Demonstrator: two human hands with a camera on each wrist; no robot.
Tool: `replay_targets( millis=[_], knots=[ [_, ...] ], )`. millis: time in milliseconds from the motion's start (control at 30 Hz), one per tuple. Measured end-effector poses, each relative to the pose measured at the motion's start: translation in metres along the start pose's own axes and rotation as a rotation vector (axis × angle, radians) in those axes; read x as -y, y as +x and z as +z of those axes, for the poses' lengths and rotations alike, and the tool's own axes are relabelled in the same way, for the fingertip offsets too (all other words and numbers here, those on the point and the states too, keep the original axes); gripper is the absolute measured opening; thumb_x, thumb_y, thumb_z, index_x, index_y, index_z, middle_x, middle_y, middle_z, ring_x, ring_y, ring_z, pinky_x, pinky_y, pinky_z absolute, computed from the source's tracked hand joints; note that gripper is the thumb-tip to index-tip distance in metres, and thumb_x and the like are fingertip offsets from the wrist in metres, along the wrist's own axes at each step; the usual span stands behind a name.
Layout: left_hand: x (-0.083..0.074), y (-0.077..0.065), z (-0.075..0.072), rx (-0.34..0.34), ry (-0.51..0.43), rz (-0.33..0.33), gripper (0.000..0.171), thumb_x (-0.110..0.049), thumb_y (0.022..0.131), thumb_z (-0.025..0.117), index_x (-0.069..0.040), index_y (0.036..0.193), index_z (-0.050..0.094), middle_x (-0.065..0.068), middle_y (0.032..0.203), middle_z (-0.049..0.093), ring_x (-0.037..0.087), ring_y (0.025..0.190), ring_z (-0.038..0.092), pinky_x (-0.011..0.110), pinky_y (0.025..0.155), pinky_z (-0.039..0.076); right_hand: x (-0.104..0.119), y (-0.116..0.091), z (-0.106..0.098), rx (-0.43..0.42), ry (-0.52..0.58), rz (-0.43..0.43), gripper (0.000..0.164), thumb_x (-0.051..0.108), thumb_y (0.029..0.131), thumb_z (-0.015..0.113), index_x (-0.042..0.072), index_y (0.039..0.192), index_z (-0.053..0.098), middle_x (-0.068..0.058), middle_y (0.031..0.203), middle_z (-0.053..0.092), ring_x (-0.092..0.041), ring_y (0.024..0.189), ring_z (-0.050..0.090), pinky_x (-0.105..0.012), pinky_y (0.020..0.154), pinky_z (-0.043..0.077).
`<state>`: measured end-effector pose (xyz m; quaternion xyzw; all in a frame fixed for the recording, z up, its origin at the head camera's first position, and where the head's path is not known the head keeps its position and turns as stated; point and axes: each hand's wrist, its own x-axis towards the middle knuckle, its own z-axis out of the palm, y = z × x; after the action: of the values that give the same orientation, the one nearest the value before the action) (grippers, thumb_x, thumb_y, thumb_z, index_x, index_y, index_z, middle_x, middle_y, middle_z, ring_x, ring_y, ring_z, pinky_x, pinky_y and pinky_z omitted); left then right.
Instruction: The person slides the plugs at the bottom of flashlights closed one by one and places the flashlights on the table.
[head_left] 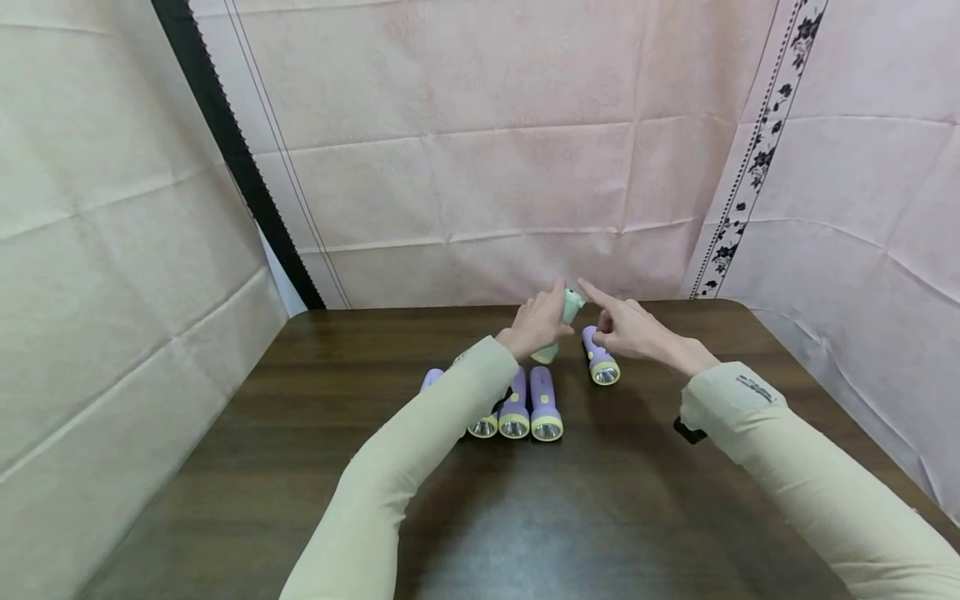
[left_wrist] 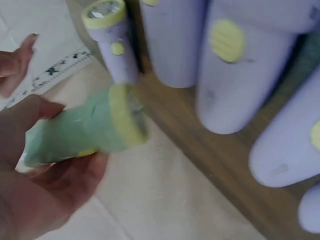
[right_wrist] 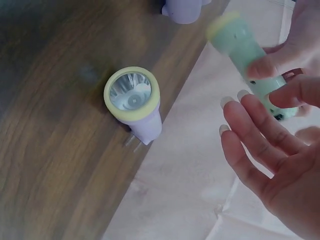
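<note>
My left hand [head_left: 536, 323] holds a mint-green flashlight [left_wrist: 75, 130] with a yellow rim, raised above the back of the table. In the right wrist view the green flashlight [right_wrist: 250, 62] tilts, its yellow head at the upper left. My right hand [head_left: 637, 332] is beside the flashlight's tail end, index finger extended; the other fingers [right_wrist: 255, 135] are spread and loosely bent. Whether the fingertip touches is hard to tell. A lone purple flashlight [head_left: 602, 358] lies below the right hand, with two metal prongs [right_wrist: 132, 142] at its side.
Several purple flashlights [head_left: 545, 404] with yellow rims lie side by side under the left forearm, which partly hides them. The dark wooden table [head_left: 637, 500] ends at a pale cloth backdrop [head_left: 487, 192]. Cloth also hangs along the left and right sides.
</note>
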<state>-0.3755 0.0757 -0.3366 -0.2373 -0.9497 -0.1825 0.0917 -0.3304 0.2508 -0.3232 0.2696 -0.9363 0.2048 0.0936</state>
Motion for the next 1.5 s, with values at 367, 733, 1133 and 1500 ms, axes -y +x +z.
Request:
replay_targets(
  millis=[367, 733, 1133, 1500],
  knots=[
    [-0.025, -0.020, 0.016, 0.199, 0.050, -0.116, 0.058, -0.039, 0.083, 0.073, -0.011, 0.126, 0.045, 0.008, 0.103, 0.066, 0.023, 0.089, 0.065, 0.033, 0.070, 0.051, 0.002, -0.004, -0.003, -0.029, -0.016, 0.049, 0.082, 0.004, 0.082, 0.059, 0.002, 0.153, 0.018, -0.002, 0.069, 0.066, -0.010, 0.060, 0.056, -0.029, 0.062, 0.045],
    [-0.038, -0.024, 0.054, 0.257, 0.280, -0.114, 0.047, -0.045, 0.078, 0.075, -0.015, 0.111, 0.060, 0.001, 0.106, 0.067, 0.018, 0.093, 0.067, 0.033, 0.068, 0.054, -0.001, -0.011, 0.002, -0.019, -0.027, 0.074, 0.072, 0.006, 0.084, 0.058, 0.001, 0.149, 0.028, -0.004, 0.075, 0.065, -0.013, 0.065, 0.055, -0.031, 0.063, 0.045],
    [-0.039, -0.030, 0.065, 0.254, 0.385, -0.094, 0.049, -0.051, 0.077, 0.073, -0.017, 0.112, 0.066, -0.001, 0.106, 0.069, 0.016, 0.092, 0.068, 0.033, 0.064, 0.055, -0.007, -0.015, -0.001, -0.006, -0.022, 0.086, 0.068, 0.006, 0.086, 0.058, 0.001, 0.148, 0.031, -0.005, 0.076, 0.066, -0.012, 0.065, 0.055, -0.030, 0.063, 0.044],
    [-0.044, 0.005, 0.048, 0.269, 0.146, -0.086, 0.050, -0.060, 0.081, 0.066, -0.014, 0.100, 0.065, 0.004, 0.094, 0.066, 0.016, 0.075, 0.062, 0.029, 0.062, 0.049, -0.017, -0.022, -0.010, -0.019, -0.008, 0.120, 0.068, 0.004, 0.083, 0.055, 0.002, 0.147, 0.033, -0.006, 0.077, 0.067, -0.010, 0.058, 0.057, -0.030, 0.059, 0.044]
  ],
)
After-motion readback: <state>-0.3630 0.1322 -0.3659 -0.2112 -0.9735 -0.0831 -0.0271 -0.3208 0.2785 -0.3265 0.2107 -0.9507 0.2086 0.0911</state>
